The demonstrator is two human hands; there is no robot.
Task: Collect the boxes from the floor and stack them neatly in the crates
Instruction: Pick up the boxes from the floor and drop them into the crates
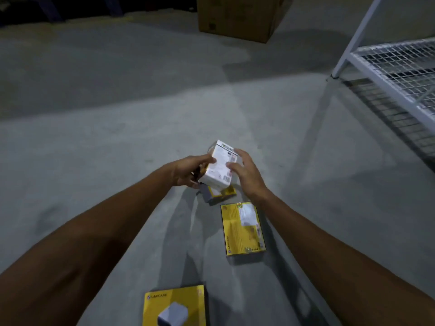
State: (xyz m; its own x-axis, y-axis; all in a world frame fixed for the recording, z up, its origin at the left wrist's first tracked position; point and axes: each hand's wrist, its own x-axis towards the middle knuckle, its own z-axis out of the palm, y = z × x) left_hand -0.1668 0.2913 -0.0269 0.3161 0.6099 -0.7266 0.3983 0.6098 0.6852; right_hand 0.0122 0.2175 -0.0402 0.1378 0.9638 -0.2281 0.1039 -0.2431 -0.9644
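A small white box (220,164) with printed labels is held above the concrete floor. My left hand (188,170) grips its left side. My right hand (244,171) rests on its right side with the fingers spread over the top face. Right under the white box lies a yellow and grey box (217,193), mostly hidden. A flat yellow box (242,228) lies face down on the floor below my right wrist. Another yellow box (175,305) with a picture of a white charger lies at the bottom edge. No crate is in view.
A white metal rack with a wire-mesh shelf (397,71) stands at the right. A large brown cardboard carton (237,18) sits on the floor at the far top. Grey concrete floor (106,137) spreads to the left and ahead.
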